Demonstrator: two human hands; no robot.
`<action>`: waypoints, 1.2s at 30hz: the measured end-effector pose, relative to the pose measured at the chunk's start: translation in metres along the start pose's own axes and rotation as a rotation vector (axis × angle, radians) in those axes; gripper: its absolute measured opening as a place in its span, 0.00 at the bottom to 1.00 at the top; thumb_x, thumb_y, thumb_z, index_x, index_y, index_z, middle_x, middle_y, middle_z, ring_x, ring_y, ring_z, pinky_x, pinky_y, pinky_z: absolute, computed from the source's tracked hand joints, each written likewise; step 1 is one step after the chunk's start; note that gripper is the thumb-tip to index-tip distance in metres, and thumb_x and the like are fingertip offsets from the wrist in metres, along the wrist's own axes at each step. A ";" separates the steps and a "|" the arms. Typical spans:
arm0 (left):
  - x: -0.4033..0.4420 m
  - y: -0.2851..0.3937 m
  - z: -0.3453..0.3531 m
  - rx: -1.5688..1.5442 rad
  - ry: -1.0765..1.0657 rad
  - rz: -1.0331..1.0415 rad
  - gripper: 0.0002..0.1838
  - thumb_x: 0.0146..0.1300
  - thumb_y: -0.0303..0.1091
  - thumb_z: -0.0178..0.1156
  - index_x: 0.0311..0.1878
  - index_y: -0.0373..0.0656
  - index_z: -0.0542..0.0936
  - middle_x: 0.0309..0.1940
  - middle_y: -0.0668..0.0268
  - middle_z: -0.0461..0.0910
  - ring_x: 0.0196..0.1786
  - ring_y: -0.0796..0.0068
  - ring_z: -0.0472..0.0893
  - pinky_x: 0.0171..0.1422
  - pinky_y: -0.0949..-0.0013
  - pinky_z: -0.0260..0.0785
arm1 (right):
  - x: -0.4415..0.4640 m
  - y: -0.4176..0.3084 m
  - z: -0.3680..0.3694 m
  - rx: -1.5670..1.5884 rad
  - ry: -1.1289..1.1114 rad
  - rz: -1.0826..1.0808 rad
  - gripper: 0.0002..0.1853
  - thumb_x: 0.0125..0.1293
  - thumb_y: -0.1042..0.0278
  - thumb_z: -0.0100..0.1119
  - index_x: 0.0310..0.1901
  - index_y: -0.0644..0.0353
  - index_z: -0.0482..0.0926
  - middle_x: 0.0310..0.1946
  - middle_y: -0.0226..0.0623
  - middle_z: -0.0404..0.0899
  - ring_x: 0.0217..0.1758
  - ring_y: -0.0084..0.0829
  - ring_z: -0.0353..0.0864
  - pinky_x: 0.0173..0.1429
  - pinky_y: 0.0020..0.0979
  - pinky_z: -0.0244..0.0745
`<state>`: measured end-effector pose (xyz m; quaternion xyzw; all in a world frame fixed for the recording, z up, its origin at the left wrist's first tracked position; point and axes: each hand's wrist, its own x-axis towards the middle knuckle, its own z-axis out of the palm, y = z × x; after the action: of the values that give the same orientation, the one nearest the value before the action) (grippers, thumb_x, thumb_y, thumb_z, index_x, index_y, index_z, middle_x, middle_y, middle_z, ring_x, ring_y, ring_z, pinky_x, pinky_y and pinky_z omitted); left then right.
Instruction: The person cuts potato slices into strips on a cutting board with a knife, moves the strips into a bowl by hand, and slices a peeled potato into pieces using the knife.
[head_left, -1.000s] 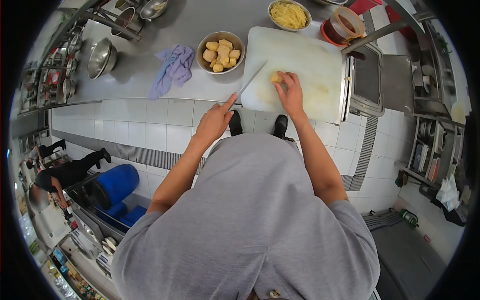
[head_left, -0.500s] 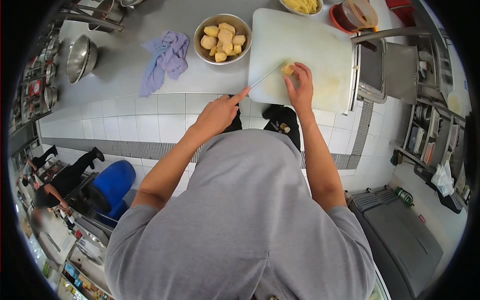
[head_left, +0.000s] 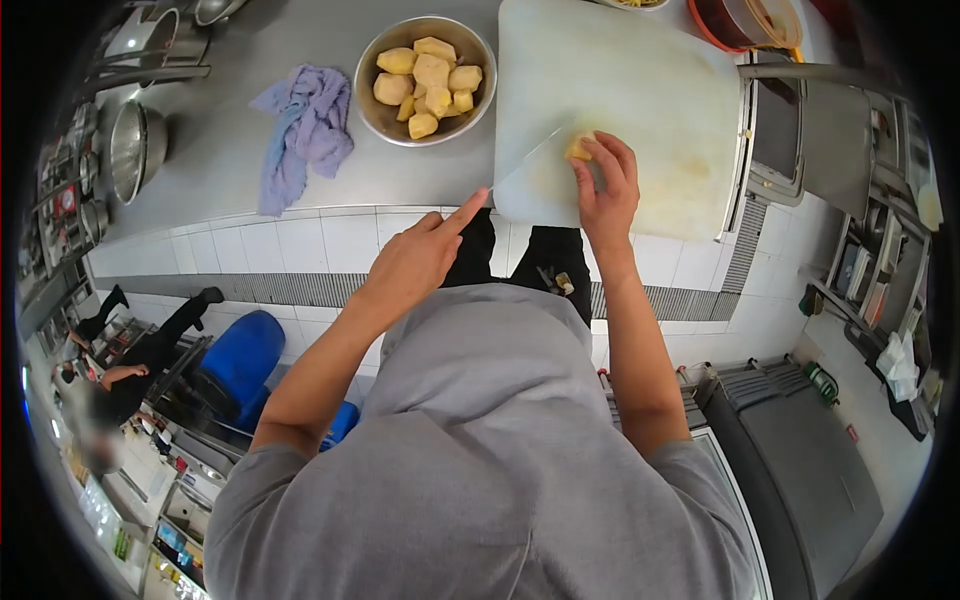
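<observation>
My left hand (head_left: 418, 258) grips a knife with its index finger stretched along the top. The thin knife blade (head_left: 530, 155) reaches over the left part of a white cutting board (head_left: 640, 80), its tip close to a small yellow piece of peeled potato (head_left: 578, 149). Fingertips and thumb of my right hand (head_left: 608, 185) hold that piece on the board. The knife's handle is hidden inside my left hand. Left of the board, a steel bowl (head_left: 362, 95) holds several peeled potatoes (head_left: 432, 72).
A crumpled purple cloth (head_left: 310, 125) lies on the steel counter (head_left: 225, 130), with metal strainers (head_left: 138, 150) farther left. Behind the board are a bowl of yellow strips (head_left: 635, 3) and an orange-rimmed container (head_left: 745, 25). Another person (head_left: 120, 385) is at the far left.
The view has shifted, so the board and potato bowl appear larger and the bowl farther left. Both hands keep their grips; the potato piece stays near the knife tip.
</observation>
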<state>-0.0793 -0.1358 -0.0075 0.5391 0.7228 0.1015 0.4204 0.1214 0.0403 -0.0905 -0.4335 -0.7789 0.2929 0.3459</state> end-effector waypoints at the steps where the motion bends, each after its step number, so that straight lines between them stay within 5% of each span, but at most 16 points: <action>1: 0.002 -0.001 -0.001 -0.001 -0.008 0.003 0.42 0.85 0.28 0.59 0.96 0.69 0.60 0.43 0.53 0.80 0.41 0.44 0.84 0.52 0.44 0.80 | 0.000 0.000 0.000 0.002 -0.010 -0.011 0.17 0.71 0.72 0.82 0.59 0.56 0.92 0.64 0.42 0.87 0.63 0.43 0.90 0.63 0.41 0.90; 12: -0.033 0.004 0.003 0.253 0.055 0.015 0.51 0.75 0.26 0.65 0.95 0.78 0.59 0.43 0.55 0.79 0.27 0.48 0.85 0.35 0.47 0.86 | 0.002 0.006 0.007 -0.053 0.013 -0.078 0.16 0.70 0.73 0.82 0.58 0.57 0.93 0.60 0.44 0.88 0.58 0.43 0.91 0.58 0.40 0.92; 36: 0.005 0.009 0.017 0.104 0.047 -0.006 0.48 0.77 0.25 0.64 0.94 0.74 0.62 0.44 0.56 0.83 0.31 0.46 0.86 0.41 0.45 0.85 | 0.000 0.009 0.005 -0.042 0.027 -0.087 0.15 0.71 0.74 0.82 0.57 0.59 0.93 0.60 0.45 0.90 0.60 0.45 0.92 0.62 0.40 0.91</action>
<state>-0.0606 -0.1329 -0.0152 0.5554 0.7384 0.0751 0.3751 0.1216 0.0435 -0.1005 -0.4103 -0.7983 0.2551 0.3595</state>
